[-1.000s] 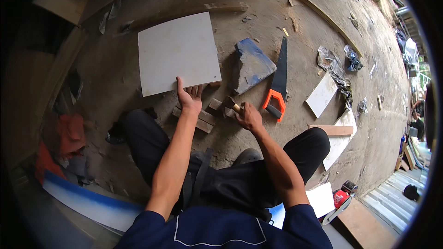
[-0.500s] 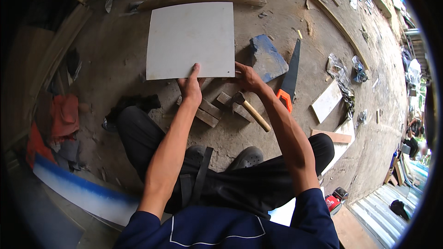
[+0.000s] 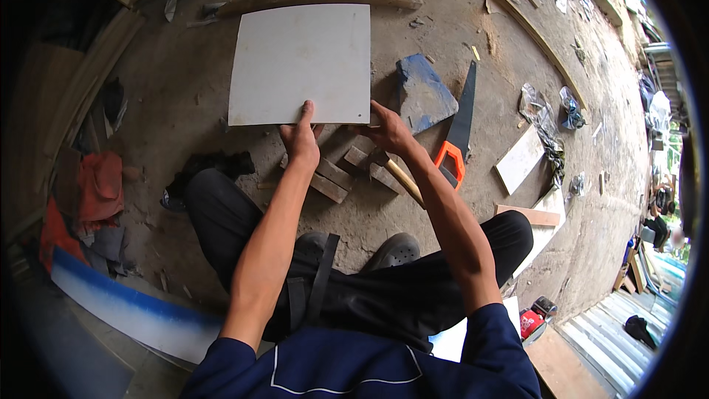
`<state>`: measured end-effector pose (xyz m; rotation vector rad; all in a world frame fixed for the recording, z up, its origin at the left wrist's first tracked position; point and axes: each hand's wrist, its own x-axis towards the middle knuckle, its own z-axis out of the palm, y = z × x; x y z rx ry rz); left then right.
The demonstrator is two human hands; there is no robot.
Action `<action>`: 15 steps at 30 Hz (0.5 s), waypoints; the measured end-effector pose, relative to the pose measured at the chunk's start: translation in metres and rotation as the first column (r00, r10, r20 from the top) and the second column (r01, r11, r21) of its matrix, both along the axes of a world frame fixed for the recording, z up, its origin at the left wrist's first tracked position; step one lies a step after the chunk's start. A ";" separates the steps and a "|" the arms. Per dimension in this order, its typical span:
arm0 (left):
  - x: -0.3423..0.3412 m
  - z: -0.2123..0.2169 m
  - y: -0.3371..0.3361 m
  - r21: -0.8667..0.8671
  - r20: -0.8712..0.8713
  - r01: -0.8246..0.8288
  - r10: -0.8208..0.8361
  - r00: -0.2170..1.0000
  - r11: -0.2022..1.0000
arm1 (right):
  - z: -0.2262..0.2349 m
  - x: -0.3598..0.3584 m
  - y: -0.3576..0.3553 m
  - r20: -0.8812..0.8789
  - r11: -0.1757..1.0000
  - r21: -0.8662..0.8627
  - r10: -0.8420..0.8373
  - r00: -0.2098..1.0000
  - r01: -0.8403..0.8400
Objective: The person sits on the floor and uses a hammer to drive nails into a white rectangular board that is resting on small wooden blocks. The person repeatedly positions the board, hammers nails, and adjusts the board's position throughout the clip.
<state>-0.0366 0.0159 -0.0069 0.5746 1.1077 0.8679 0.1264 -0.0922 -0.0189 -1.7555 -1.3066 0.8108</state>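
A square white board is held out in front of me above the floor, with a small dark dot near its near right corner. My left hand grips the near edge, thumb on top and fingers underneath. At the near right corner my right hand holds the board's edge, its fingertips partly hidden below. A hammer with a wooden handle lies beneath my right forearm, its head by some short wooden blocks. To the right is a handsaw with an orange handle.
A blue-painted block sits beside the saw. Farther right lie a small white panel, crumpled plastic and a long timber strip. Another timber lies beyond the board. Orange cloth is at the left.
The board and both hands have shifted slightly left in the picture, along with the surroundings. My right forearm now covers the end of the hammer's handle. The grip looks the same.
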 end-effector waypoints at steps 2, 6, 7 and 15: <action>-0.004 -0.004 0.002 0.015 0.007 0.025 -0.025 1.000 1.000 | -0.006 -0.001 0.000 -0.017 0.998 0.056 0.004 1.000 -0.003; -0.001 -0.006 -0.001 0.009 0.035 -0.004 0.004 0.999 1.000 | -0.015 -0.006 -0.002 -0.019 0.994 0.102 -0.032 0.999 0.033; -0.003 -0.005 -0.002 0.007 0.029 -0.015 0.015 0.999 1.000 | -0.014 -0.007 -0.002 -0.012 0.994 0.098 -0.037 0.999 0.038; 0.000 -0.005 -0.003 0.015 0.020 -0.022 0.021 1.000 1.000 | -0.015 -0.007 -0.003 -0.005 0.993 0.111 -0.041 0.999 0.041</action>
